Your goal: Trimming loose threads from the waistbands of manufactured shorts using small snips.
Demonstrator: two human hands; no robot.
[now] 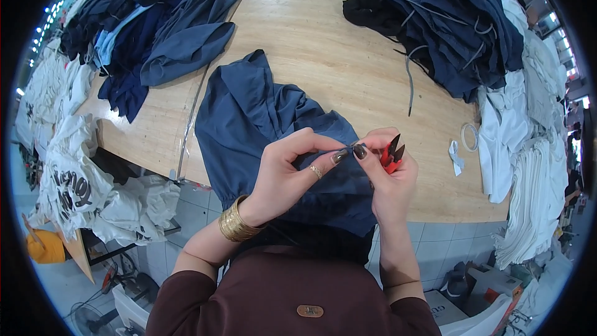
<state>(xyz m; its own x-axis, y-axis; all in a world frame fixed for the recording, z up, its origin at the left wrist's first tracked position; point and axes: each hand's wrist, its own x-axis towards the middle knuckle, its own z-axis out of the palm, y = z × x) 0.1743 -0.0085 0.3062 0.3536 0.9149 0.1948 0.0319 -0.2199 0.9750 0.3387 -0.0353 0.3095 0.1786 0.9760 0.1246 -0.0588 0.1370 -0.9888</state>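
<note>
A dark blue-grey garment [239, 112] lies bunched on the table in front of me and hangs over its near edge. My left hand [292, 168] pinches a small bit of its edge between thumb and finger. Thumb to thumb with it, my right hand [395, 180] pinches the same spot. Tucked in the right palm are red thread snips [392, 157], their dark pointed blades sticking up past the fingers. What exactly lies between the fingertips is too small to make out.
Piles of dark garments lie on the wooden table [298, 31], one at far left [180, 18], another with loose drawstrings at far right [435, 25]. White garments [528, 174] hang over the right edge. A white ring [469, 137] and a white scrap [456, 158] lie nearby.
</note>
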